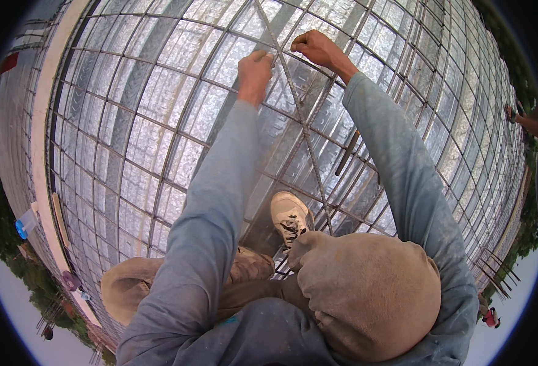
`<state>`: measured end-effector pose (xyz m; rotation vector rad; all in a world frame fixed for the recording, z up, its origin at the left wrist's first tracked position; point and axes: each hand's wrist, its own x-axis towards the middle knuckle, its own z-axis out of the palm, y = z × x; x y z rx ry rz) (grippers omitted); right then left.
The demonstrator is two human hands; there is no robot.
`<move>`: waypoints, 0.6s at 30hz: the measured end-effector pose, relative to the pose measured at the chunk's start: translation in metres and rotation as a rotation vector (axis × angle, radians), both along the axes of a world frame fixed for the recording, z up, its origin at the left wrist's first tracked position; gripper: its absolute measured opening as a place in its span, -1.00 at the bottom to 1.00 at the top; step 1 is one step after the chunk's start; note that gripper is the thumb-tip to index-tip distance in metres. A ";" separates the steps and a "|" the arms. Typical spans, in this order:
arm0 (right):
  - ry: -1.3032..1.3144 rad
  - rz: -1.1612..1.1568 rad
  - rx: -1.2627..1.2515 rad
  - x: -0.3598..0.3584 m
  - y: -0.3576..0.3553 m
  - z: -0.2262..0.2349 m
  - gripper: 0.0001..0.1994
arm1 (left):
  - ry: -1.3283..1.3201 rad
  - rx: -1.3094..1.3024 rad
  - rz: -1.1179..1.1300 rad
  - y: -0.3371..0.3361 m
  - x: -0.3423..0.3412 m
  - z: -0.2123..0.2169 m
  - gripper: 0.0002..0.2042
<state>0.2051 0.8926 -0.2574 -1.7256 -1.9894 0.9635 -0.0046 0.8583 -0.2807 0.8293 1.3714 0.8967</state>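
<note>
Centred on the bar crossing [279, 58], far and just right of middle, where a long diagonal bar [305, 128] runs over the steel grid [177, 131]. Flanked by both hands, one at each side and right up against it.

Left hand [255, 66]: closed, fingertips pinched together at the crossing's left edge; too small to tell whether a thin wire sits in the pinch. Right hand [313, 46]: curled into a fist over the bar just right of the crossing, knuckles up; contents of the fist hidden.

Judged as fastening work at this one joint, mid-step, with both hands bearing on the same spot. Calls next for a steady hold on one side while the other turns or tightens, and for balance kept over the open mesh.

Nearer: a pale shoe [290, 215] planted on the bars, a dark rod [348, 152] lying slantwise to its right. Beneath everything, shiny corrugated decking [150, 67]. Far right, at the grid's edge, another person's hand [519, 117], well apart.
</note>
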 end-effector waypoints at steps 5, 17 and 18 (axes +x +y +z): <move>0.048 -0.064 -0.006 -0.004 0.003 -0.008 -0.67 | -0.023 0.153 0.115 0.000 0.006 -0.002 -0.69; 0.175 -0.182 -0.242 -0.027 -0.014 0.026 -0.67 | 0.416 0.492 0.183 -0.009 0.020 0.001 -0.81; 0.243 -0.246 -0.349 -0.025 -0.018 0.029 -0.68 | 0.413 0.483 0.188 -0.010 0.023 0.004 -0.81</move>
